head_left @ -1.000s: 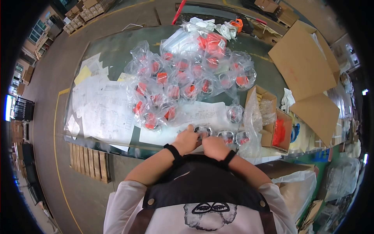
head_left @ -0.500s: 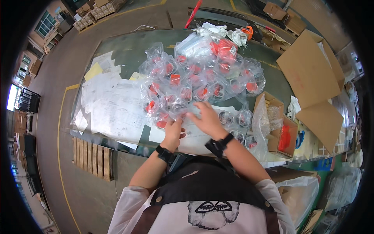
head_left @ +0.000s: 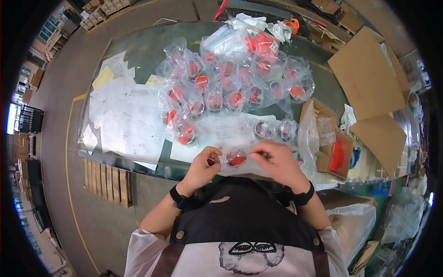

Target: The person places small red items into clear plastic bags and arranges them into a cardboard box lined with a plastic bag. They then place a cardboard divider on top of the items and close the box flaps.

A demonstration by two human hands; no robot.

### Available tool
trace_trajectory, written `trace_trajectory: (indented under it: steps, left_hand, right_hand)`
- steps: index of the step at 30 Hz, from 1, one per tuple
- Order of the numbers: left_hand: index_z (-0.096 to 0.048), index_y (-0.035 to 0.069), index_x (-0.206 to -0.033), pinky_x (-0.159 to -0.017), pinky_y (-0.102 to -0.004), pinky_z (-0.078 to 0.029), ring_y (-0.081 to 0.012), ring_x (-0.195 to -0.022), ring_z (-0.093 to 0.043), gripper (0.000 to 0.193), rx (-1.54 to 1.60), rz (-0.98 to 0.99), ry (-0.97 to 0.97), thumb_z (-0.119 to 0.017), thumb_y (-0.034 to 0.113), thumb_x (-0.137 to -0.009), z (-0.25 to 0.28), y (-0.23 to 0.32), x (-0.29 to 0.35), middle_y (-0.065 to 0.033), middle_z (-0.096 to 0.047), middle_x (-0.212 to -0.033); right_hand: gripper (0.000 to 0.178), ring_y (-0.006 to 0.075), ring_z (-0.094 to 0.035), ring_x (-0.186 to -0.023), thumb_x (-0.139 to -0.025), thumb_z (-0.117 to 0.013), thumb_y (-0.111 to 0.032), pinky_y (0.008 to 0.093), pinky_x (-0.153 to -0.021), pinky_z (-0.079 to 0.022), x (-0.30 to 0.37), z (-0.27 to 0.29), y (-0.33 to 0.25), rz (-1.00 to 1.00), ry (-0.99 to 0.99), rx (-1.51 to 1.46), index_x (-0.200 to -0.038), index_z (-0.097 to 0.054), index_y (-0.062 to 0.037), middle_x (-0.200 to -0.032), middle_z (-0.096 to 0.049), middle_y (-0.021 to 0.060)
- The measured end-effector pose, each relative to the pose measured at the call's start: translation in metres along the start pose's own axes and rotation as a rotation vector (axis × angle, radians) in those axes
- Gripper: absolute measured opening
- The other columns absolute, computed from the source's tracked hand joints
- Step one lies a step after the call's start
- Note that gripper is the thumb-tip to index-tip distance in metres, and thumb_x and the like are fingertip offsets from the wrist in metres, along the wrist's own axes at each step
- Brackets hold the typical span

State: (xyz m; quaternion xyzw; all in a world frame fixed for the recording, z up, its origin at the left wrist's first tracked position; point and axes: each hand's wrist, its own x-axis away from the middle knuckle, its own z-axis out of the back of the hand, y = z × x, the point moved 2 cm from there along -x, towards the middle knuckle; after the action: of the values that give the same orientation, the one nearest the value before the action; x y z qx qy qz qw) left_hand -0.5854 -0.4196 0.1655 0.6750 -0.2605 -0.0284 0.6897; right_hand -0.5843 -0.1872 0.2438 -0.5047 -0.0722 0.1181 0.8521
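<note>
In front of me, at the near table edge, a clear plastic bag (head_left: 226, 171) holds a round, metal-rimmed part with a red piece (head_left: 236, 158). My left hand (head_left: 203, 167) is closed in a pinch on the bag's left side. On its right side, my right hand (head_left: 278, 162) has its fingers drawn together on the plastic, partly hiding it. Two bagged round parts (head_left: 264, 130) lie just beyond my right hand. Farther back, a cluster of similar bagged parts with red pieces (head_left: 214, 100) spreads over the table.
Paper sheets (head_left: 127, 115) cover the table's left side. To the right stand an open carton (head_left: 318, 108), a small box with red contents (head_left: 338, 157) and a large cardboard box (head_left: 364, 74). A tape dispenser (head_left: 292, 25) lies at the back; a wooden pallet (head_left: 106, 182) is on the floor.
Both hands have drawn back from the cluster toward me and moved apart. One bagged part now lies between them at the near edge, separate from the others.
</note>
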Motion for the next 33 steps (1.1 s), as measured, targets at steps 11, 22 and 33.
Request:
trace_trajectory:
  steps: [11, 22, 33]
  left_hand:
    - [-0.048, 0.005, -0.124, -0.067, -0.0223, -0.044, -0.0088, -0.079, -0.052, 0.047, 0.247, 0.088, -0.033, -0.057, -0.003, -0.079, 0.008, -0.007, -0.004, -0.0033, -0.05, -0.099]
    - [-0.061, 0.002, -0.112, -0.079, -0.0353, -0.048, -0.0301, -0.097, -0.058, 0.043, -0.676, -0.374, 0.087, -0.077, 0.018, -0.075, -0.012, -0.008, -0.029, -0.0142, -0.058, -0.102]
    - [-0.06, 0.003, -0.115, -0.068, -0.0321, -0.052, -0.0176, -0.086, -0.062, 0.034, -0.038, -0.019, -0.068, -0.06, -0.001, -0.082, -0.011, -0.05, -0.046, -0.0129, -0.058, -0.099]
  right_hand:
    - [0.018, 0.0294, -0.063, -0.09, -0.081, -0.054, -0.014, 0.0432, -0.078, -0.046, -0.025, -0.077, 0.052, 0.11, -0.537, 0.739, -0.083, -0.071, -0.0072, -0.084, -0.068, 0.0126]
    - [0.03, 0.0349, -0.058, -0.095, -0.076, -0.056, -0.001, 0.0411, -0.083, -0.047, -0.007, -0.012, 0.031, 0.092, -0.059, 0.496, -0.105, -0.063, -0.0034, -0.096, -0.062, 0.0135]
    - [0.022, 0.039, -0.061, -0.081, -0.074, -0.07, -0.017, 0.0438, -0.074, -0.05, -0.025, -0.102, 0.098, -0.141, -0.007, 0.435, -0.086, -0.061, -0.0001, -0.081, -0.062, 0.0187]
